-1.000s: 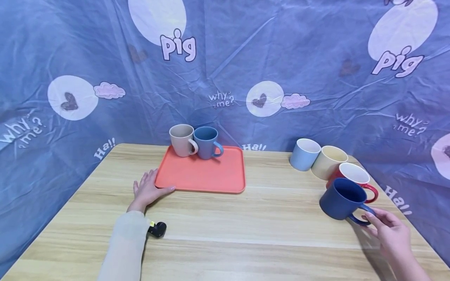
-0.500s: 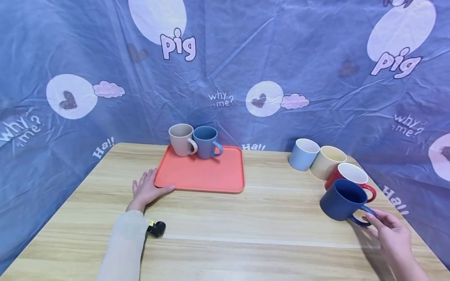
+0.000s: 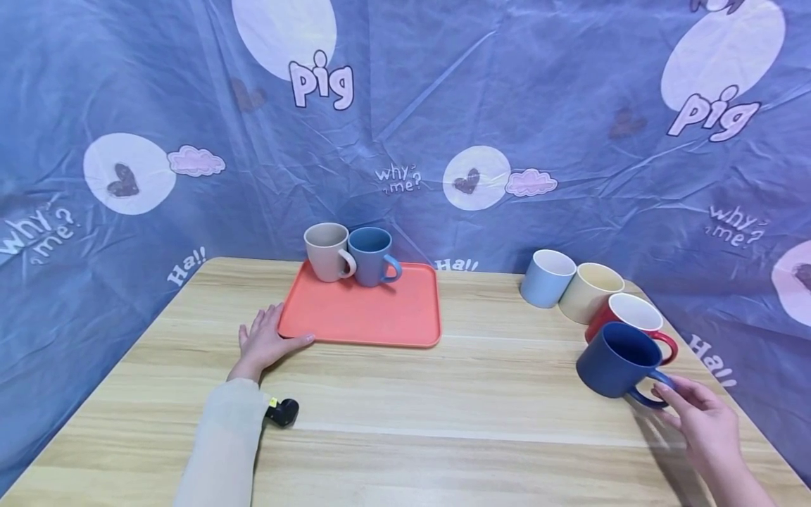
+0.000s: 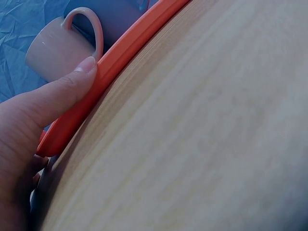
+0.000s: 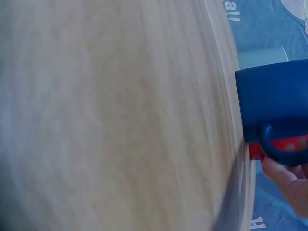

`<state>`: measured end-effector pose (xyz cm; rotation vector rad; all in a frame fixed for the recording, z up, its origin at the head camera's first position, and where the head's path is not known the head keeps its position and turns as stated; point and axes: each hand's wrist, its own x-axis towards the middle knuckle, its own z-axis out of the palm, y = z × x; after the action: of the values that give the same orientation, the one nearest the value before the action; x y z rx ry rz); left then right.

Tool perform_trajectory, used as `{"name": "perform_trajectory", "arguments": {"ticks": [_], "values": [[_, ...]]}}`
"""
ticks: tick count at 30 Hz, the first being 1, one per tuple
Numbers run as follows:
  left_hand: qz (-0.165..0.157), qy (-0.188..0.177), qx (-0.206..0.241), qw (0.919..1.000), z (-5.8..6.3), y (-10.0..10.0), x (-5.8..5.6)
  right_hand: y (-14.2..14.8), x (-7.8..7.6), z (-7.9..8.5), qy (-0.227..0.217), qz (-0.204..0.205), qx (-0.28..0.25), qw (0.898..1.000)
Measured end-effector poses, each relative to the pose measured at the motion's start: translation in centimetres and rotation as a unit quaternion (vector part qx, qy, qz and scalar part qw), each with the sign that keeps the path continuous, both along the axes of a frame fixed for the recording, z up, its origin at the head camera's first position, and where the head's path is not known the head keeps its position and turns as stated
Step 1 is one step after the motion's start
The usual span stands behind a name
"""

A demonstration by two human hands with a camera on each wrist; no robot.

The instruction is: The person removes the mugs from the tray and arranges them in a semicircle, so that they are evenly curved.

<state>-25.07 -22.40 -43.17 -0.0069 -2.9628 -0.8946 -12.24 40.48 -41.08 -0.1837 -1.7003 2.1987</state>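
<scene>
At the right, my right hand (image 3: 706,419) pinches the handle of a dark blue mug (image 3: 611,365) between thumb and fingers. The mug is upright, right at the tabletop, and overlaps a red mug (image 3: 636,313) behind it. In the right wrist view the thumb lies at the handle of the dark blue mug (image 5: 276,98). My left hand (image 3: 262,345) rests at the near left corner of an orange-red tray (image 3: 361,317). Its fingers spread along the tray's left side, and the thumb lies straight along the front rim (image 4: 108,70). A beige mug (image 3: 326,257) and a grey-blue mug (image 3: 369,260) stand on the tray.
Behind the red mug stand a cream mug (image 3: 589,296) and a light blue mug (image 3: 546,280), in a slanting row. A small black object (image 3: 283,413) sits by the left sleeve (image 3: 222,443). Blue printed cloth (image 3: 405,120) hangs behind the wooden table (image 3: 405,408).
Both hands stay nearly still over the last second. The dark blue mug, held by its handle, and the tray keep their places; the head view shifts very slightly.
</scene>
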Motion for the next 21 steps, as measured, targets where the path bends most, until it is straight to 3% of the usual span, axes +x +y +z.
{"name": "perform_trajectory", "arguments": {"ticks": [4,7,16,21], "values": [[-0.001,0.000,-0.003,1.0000,0.0,0.1,0.0,1.0,-0.5,-0.8,-0.046,-0.033,0.099,0.993],[-0.003,0.000,-0.003,1.0000,0.0,0.2,-0.1,1.7,-0.9,-1.2,-0.068,-0.045,0.136,0.987],[-0.003,0.002,-0.003,1.0000,-0.3,-0.1,-0.2,4.7,-2.5,-2.5,-0.048,-0.094,0.197,0.975],[-0.002,0.001,-0.001,1.0000,-0.2,-0.1,-0.1,6.2,-3.9,-2.3,-0.057,-0.108,0.247,0.961]]}}
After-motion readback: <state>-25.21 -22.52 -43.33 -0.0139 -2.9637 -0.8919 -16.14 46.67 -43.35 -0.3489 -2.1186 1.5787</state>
